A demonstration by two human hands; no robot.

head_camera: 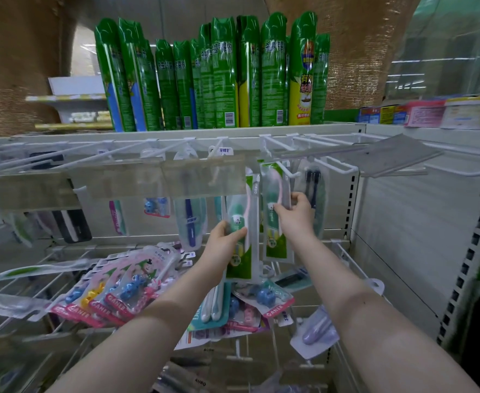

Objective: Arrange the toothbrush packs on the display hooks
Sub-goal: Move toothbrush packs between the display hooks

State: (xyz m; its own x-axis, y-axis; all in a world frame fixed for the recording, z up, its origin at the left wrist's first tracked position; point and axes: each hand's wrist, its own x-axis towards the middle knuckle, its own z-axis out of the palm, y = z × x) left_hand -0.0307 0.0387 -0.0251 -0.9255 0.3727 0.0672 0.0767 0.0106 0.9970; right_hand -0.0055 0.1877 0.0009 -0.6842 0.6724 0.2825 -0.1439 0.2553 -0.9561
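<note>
Gripping one green toothbrush pack [240,266] with the left hand [224,240], pinching a second green pack [275,239] with the right hand [296,216], both up near the white hooks [291,173].

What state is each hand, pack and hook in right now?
Left green-and-white toothbrush pack, upright, gripped by left hand.
Right green-and-white toothbrush pack, upright, pinched by right hand.
White wire hook, tip exposed.
Pink-carded toothbrush packs, lying jumbled, overlapping.
Tall green spray cans, upright on top shelf.
</note>
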